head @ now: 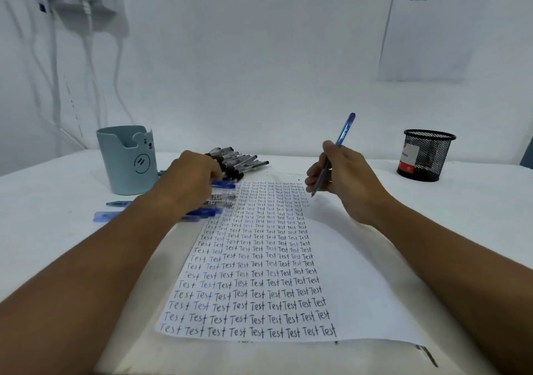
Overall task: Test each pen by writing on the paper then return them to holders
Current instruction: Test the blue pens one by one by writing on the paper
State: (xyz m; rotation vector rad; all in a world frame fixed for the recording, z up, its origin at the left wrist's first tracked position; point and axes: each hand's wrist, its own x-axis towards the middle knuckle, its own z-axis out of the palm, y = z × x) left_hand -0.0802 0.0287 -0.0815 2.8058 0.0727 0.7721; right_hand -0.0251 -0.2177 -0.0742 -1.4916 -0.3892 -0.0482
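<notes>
While right hand (343, 178) grips blue pen (334, 155), left hand (196, 178) curled over pens (236, 162)

A white table (476, 201) stands against a plain white wall (259, 71) under even, cool light; a printed sheet (427, 28) (text too small to read) hangs at upper right, while white cables (86, 28) trail down from a wall fitting at upper left
</notes>
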